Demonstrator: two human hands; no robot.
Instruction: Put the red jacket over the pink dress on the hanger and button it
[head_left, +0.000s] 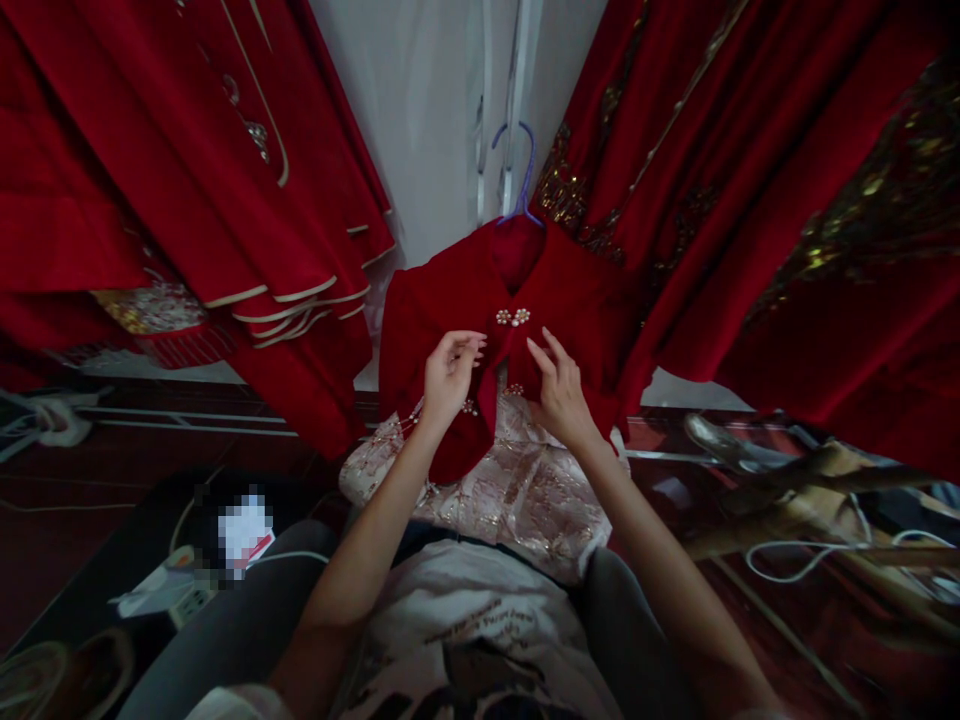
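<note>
A red jacket (pixel 442 280) with pearl flower clasps (pixel 513 317) at its neck hangs on a purple hanger (pixel 532 165) in front of me. Its front parts below the top clasp, and more flower ornaments show lower down. My left hand (pixel 452 372) is over the left front panel, fingers loosely bent and nothing visible in them. Over the right panel, my right hand (pixel 564 395) has its fingers apart and holds nothing. Pale, gold-patterned fabric (pixel 517 480) spreads below the jacket across my lap.
Red garments with cream edging (pixel 300 240) hang at left; gold-embroidered red garments (pixel 675 200) hang at right. A white power strip (pixel 191 600) with a cable lies at lower left. Wooden pieces (pixel 795 500) and a looped white cable (pixel 795 560) are at right.
</note>
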